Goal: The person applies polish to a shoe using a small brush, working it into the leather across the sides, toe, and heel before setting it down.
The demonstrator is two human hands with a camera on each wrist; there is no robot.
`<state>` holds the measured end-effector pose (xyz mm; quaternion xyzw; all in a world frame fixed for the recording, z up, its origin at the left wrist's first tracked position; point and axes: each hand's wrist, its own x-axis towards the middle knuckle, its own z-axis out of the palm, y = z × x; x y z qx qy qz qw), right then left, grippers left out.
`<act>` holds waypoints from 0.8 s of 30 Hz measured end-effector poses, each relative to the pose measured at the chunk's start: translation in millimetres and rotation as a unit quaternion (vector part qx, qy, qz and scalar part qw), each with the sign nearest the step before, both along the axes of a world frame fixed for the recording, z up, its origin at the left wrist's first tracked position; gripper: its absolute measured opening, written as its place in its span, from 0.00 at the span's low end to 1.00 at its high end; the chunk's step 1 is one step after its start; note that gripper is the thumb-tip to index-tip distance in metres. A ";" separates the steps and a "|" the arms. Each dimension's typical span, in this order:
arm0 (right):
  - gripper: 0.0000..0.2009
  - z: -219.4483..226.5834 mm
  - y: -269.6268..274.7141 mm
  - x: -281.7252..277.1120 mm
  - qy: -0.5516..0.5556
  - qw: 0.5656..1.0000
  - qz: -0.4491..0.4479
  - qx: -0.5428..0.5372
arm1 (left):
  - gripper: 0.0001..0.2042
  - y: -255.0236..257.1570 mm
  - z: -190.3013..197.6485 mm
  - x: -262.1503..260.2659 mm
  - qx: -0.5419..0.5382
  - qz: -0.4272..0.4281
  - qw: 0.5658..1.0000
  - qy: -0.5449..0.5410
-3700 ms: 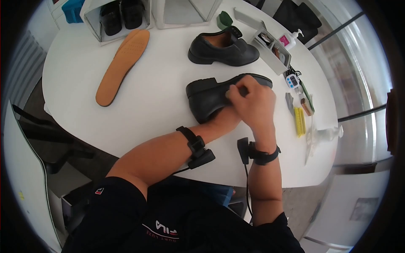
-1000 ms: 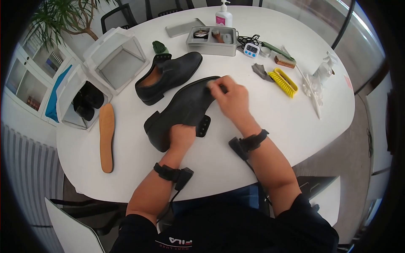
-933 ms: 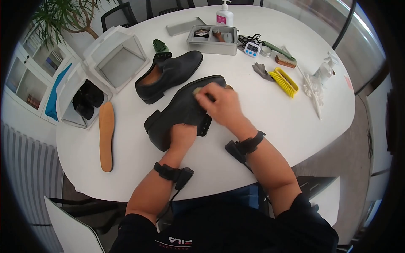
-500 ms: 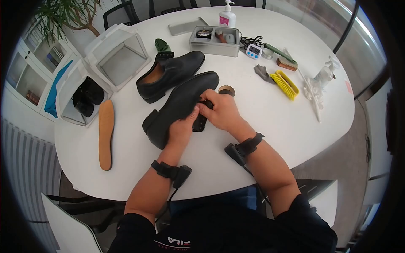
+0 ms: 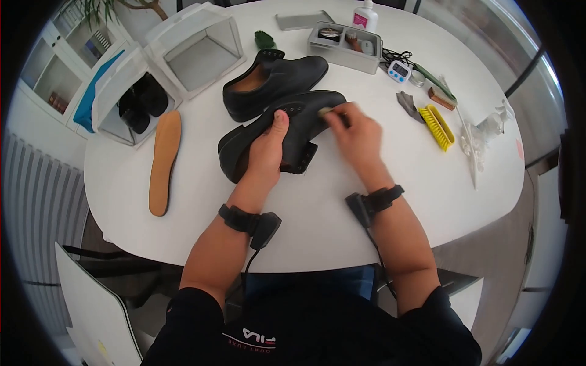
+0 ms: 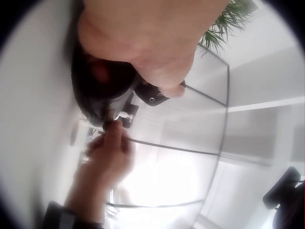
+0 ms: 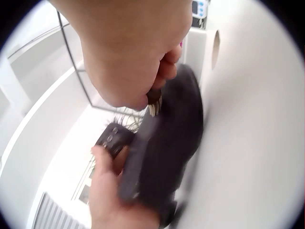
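My left hand (image 5: 266,149) grips a black leather lace-up shoe (image 5: 303,127) from inside its opening, the thumb outside beside the lace holes and the other fingers hidden. The shoe is tilted on its side over the table, toe to the right. My right hand (image 5: 360,137) pinches a small brush (image 7: 154,102) with a dark brown handle and pale bristles. In the right wrist view the bristles are right at the upper near the toe. The matching black shoe (image 5: 274,85) stands just behind.
An orange-brown insole (image 5: 165,163) lies left, near a white box (image 5: 104,113) holding dark shoes. Behind stand an open box (image 5: 204,58), a green brush (image 5: 265,41) and a metal tin (image 5: 345,58). A timer (image 5: 400,71) and a yellow brush (image 5: 437,128) lie right.
The held shoe has turned so its lace holes show, and my left thumb has come out over them. My right hand with the brush has moved from the shoe's middle toward the toe.
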<state>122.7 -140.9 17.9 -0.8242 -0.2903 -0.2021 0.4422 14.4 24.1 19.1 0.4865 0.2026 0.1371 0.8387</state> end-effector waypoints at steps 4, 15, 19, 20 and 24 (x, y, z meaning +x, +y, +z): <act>0.10 2.5 -3.9 -1.2 0.089 0.995 -0.054 0.002 | 0.37 4.2 -1.7 3.9 0.006 -0.034 0.999 0.025; 0.10 3.7 -8.0 -2.8 0.075 0.997 -0.018 -0.009 | 0.37 2.6 -4.1 3.9 0.013 -0.033 0.999 0.036; 0.11 9.7 1.7 -27.7 0.083 0.971 0.225 0.012 | 0.38 4.3 -3.7 0.6 0.006 -0.045 0.999 0.016; 0.11 9.0 0.8 -26.2 0.086 0.970 0.225 0.012 | 0.38 5.1 -3.3 -0.2 0.008 -0.049 0.999 0.012; 0.09 -2.5 -2.7 -6.3 -0.036 0.996 0.075 -0.027 | 0.37 2.7 -1.4 1.2 0.004 -0.030 0.999 0.031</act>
